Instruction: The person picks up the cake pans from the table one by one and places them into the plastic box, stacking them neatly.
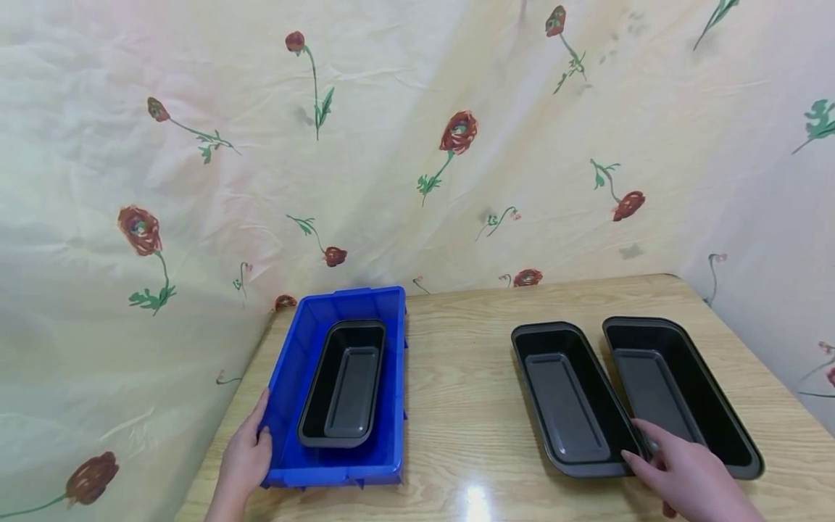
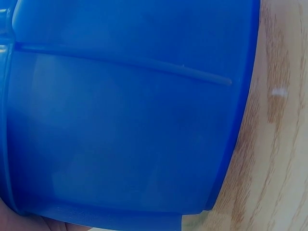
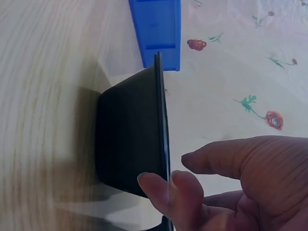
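A blue plastic bin [image 1: 370,475] stands on the left of the table, and my left hand [image 1: 244,453] grips its left wall near the front corner. Inside lies a dark loaf pan [image 1: 352,391]. In the left wrist view the bin's outer wall [image 2: 120,130] fills most of the picture; only a bit of the hand shows at the lower left. At the right, my right hand [image 1: 685,471] has its fingers about the near right rim of a second loaf pan [image 1: 564,406]. A gap shows between one digit and that rim in the right wrist view. A third loaf pan [image 1: 659,384] sits beside it.
All of this rests on a light wood-grain table [image 1: 457,377]. A flower-patterned cloth [image 1: 391,181] hangs behind the table and along its sides. The second and third pans stand close together near the right edge.
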`<state>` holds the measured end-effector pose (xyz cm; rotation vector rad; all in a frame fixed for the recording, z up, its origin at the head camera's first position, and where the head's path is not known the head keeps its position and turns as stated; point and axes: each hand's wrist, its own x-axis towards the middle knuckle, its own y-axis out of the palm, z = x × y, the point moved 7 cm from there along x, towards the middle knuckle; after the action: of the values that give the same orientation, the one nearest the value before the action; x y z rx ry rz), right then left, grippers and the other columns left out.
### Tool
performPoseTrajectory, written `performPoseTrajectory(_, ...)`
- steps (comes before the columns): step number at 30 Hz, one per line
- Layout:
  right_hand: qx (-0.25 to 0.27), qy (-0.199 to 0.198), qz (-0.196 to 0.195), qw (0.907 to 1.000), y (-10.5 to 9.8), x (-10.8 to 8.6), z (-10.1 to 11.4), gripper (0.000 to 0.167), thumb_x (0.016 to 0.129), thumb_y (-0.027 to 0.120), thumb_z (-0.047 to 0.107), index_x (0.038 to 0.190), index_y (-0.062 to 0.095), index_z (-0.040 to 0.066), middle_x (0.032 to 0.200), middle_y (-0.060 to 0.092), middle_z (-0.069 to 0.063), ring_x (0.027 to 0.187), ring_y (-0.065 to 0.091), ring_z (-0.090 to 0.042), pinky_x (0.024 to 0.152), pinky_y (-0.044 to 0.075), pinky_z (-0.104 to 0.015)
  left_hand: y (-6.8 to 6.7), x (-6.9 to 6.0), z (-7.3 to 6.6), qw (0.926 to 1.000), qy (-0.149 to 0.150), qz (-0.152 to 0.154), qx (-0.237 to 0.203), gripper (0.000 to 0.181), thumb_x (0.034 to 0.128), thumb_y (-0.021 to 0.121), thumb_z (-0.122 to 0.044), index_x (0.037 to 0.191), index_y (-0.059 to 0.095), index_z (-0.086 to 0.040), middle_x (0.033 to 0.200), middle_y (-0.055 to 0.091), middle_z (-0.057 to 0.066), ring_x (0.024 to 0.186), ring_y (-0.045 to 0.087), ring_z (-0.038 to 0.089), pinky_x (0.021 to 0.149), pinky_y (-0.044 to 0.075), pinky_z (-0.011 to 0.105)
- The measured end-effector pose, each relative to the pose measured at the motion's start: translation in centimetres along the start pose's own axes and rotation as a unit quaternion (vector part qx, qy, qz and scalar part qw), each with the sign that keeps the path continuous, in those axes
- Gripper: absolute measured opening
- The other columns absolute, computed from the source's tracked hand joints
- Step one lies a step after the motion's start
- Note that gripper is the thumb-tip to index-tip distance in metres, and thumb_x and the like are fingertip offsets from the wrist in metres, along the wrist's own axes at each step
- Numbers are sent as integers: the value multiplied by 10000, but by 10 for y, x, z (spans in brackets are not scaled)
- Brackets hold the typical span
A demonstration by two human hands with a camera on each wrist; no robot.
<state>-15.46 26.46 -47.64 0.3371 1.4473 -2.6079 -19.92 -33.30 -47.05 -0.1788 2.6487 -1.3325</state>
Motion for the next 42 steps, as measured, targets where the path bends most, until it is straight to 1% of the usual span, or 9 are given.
performPoseTrajectory(6,-27,-18,6,10000,5,4,-3,711,943,624,313,1411,335,-138,559,546,14,452,534,-173,551,432,-324,1,0,2,10000,-79,14,-27,652,999,299,-19,1579,66,-202,1562,177,279,1389,231,491,1092,253,625)
performPoseTrajectory(12,47,144,4,9999,8,6,-3,720,945,620,304,1438,301,-113,534,522,-12,448,518,-182,485,379,-327,1,0,0,9999,-76,29,-70,654,1001,295,-15,1579,57,-209,1568,166,275,1391,217,498,1092,248,626)
performPoseTrajectory(21,16,248,-245,9994,10,7,-8,669,950,592,259,1449,314,-89,523,493,-15,425,514,-182,451,385,-332,0,0,-2,10000,-37,-5,-43,651,1003,307,-7,1580,68,-189,1560,175,282,1386,229,495,1085,260,627)
performPoseTrajectory(30,-110,325,-286,9990,18,9,-10,638,976,536,256,1455,274,-74,559,512,12,466,491,-169,483,355,-326,1,0,-1,10000,-86,-1,-34,647,1002,293,-13,1580,62,-191,1558,169,291,1384,223,505,1087,249,631)
performPoseTrajectory(33,14,401,-215,9990,19,9,-8,640,976,542,246,1451,262,-78,572,540,23,471,507,-169,490,361,-327,1,0,0,9999,-104,11,-24,648,1005,292,-15,1580,54,-197,1560,163,289,1383,222,508,1083,251,636)
performPoseTrajectory(37,232,399,-114,9989,21,9,-5,642,981,542,243,1440,242,-93,602,585,41,477,526,-172,501,380,-335,1,1,1,9999,-120,22,1,648,1006,295,-18,1579,53,-200,1561,168,286,1381,229,506,1076,260,638)
performPoseTrajectory(42,390,393,-10,9985,24,11,-3,620,995,505,224,1431,226,-117,620,586,21,500,529,-179,532,410,-348,2,1,1,9999,-143,41,-21,646,1009,293,-27,1579,50,-210,1562,165,283,1380,230,506,1071,267,639)
